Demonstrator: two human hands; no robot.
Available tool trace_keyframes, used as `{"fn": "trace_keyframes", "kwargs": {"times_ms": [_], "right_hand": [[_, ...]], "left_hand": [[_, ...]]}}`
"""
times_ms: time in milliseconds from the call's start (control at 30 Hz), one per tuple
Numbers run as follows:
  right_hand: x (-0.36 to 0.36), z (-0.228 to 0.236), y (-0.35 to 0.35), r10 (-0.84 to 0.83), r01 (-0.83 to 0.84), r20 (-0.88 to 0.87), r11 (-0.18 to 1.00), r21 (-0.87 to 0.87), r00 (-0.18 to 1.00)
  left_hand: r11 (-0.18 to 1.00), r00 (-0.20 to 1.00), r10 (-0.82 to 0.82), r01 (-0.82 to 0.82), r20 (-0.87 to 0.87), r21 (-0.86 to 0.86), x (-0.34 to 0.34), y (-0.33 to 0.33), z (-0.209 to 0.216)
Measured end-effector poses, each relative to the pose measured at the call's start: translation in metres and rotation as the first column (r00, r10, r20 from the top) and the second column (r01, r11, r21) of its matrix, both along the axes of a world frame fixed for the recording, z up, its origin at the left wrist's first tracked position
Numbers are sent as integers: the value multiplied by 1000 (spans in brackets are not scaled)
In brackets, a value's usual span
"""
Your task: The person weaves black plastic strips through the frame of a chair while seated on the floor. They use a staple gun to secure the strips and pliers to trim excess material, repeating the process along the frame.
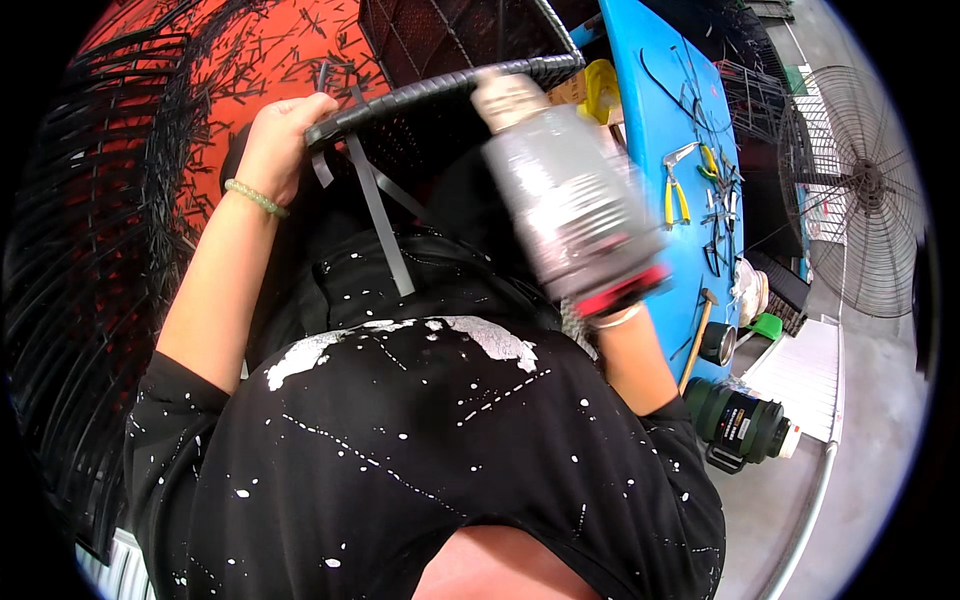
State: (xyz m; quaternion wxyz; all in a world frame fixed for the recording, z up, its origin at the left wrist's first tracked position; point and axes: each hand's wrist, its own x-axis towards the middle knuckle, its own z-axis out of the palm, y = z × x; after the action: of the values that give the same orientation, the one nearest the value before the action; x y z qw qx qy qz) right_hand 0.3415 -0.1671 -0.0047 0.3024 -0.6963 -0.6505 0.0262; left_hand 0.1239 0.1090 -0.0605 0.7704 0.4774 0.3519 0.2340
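My left hand (280,140) is closed on the left end of a black woven plastic-wicker frame (430,92). Grey flat strips (380,222) dangle from its rim beside that hand, one reaching toward my lap. A bulky grey power tool (580,195) with a pale nozzle and red trim, smeared by motion, is held in my right hand (612,318). Its body hides most of that hand's fingers. The nozzle overlaps the rim of the frame in view; whether it touches cannot be told.
On the right, a blue table (650,110) carries yellow-handled pliers (678,190), a hammer (698,340) and black offcuts. A green-and-black cylindrical device (740,428) is below it. A large fan (865,180) stands farther right. Black strips (100,250) hang at left, beside an orange-red surface (290,50) strewn with scraps.
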Motion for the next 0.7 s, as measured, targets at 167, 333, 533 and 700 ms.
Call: {"fn": "trace_keyframes", "kwargs": {"times_ms": [167,333,533,700], "right_hand": [[65,24,-56,-459,468,-620,869,-163,637],[151,-15,-157,-294,503,-953,836,-221,70],[195,-78,-266,-58,620,-986,771,-144,-156],[221,-91,-289,-174,699,-935,625,-347,-308]], "left_hand": [[998,998,59,-58,-17,14,-1,0,-9],[997,999,50,-49,-15,58,-1,2,-16],[998,1000,-1,1,12,58,-13,16,-35],[991,992,95,-102,87,82,-22,22,-37]]}}
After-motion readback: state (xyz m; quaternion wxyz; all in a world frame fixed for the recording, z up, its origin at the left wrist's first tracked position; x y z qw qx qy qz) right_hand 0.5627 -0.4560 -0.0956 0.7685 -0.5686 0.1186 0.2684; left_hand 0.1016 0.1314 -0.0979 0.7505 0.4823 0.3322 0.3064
